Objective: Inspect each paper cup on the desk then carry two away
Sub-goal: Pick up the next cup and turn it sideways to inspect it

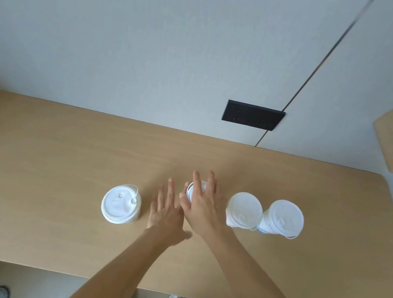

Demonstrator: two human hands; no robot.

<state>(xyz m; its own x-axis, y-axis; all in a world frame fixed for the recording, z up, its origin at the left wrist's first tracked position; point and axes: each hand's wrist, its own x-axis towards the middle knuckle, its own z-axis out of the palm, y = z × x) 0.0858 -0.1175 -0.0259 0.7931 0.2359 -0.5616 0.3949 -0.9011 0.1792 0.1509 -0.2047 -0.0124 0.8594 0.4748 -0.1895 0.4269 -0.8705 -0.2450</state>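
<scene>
Middle cup mostly hidden under right hand

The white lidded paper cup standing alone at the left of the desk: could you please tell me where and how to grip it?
Probably round the side wall just under the top rim, wrapping in from its right. The white lidded paper cup stands upright with free desk on every side, and the open left hand is already beside its right.
</scene>
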